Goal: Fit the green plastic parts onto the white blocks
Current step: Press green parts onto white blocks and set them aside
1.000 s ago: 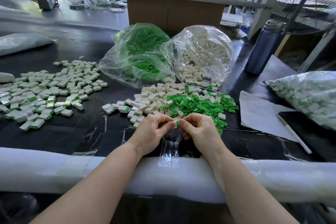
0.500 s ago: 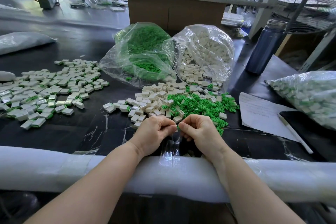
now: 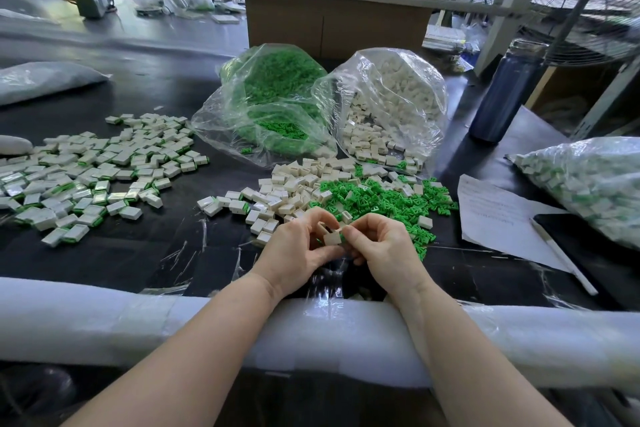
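A white block (image 3: pixel 331 238) sits between my two hands just above the table's near edge. My left hand (image 3: pixel 298 250) grips it from the left, and my right hand (image 3: pixel 381 250) pinches its right side, where a sliver of a green part (image 3: pixel 342 236) shows. Just beyond my hands lie a heap of loose white blocks (image 3: pixel 294 191) and a heap of green parts (image 3: pixel 388 199). Fitted blocks (image 3: pixel 93 177) with green edges are spread over the left of the black table (image 3: pixel 138 253).
Two open clear bags stand behind the heaps, one of green parts (image 3: pixel 273 104) and one of white blocks (image 3: pixel 388 107). A blue bottle (image 3: pixel 502 94), a paper sheet (image 3: pixel 498 215) with a pen (image 3: pixel 561 253) and a filled bag (image 3: pixel 588 184) are at the right. White foam padding (image 3: pixel 104 319) lines the near edge.
My hands have parted a little and turned, so the white block between my fingertips now shows. Both hands stay at the same spot by the near edge.
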The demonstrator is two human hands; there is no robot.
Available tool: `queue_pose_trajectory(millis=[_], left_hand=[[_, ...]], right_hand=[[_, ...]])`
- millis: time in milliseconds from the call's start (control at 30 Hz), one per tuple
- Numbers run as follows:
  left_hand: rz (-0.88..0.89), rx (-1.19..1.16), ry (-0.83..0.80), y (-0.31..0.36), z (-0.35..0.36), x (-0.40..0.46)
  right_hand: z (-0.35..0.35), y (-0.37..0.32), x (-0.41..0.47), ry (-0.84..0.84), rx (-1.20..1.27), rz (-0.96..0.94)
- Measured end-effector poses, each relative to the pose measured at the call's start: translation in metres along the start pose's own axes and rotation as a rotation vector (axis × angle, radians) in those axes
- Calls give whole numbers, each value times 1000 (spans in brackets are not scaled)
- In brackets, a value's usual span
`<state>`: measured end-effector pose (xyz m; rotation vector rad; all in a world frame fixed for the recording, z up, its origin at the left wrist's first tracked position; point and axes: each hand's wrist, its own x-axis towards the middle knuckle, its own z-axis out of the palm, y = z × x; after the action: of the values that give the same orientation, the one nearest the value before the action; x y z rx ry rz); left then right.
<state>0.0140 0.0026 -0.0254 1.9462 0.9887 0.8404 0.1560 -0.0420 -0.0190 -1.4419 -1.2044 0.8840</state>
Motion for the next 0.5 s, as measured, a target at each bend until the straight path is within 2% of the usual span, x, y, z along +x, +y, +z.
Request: queue_pose_trajectory(millis=[267, 500], left_hand=[[-10, -15, 31, 1, -2, 2], [-30, -85, -12, 2, -4, 1]], right_hand=[[-5, -1, -2, -9, 170, 24], [-1, -2, -1, -8, 59, 20]])
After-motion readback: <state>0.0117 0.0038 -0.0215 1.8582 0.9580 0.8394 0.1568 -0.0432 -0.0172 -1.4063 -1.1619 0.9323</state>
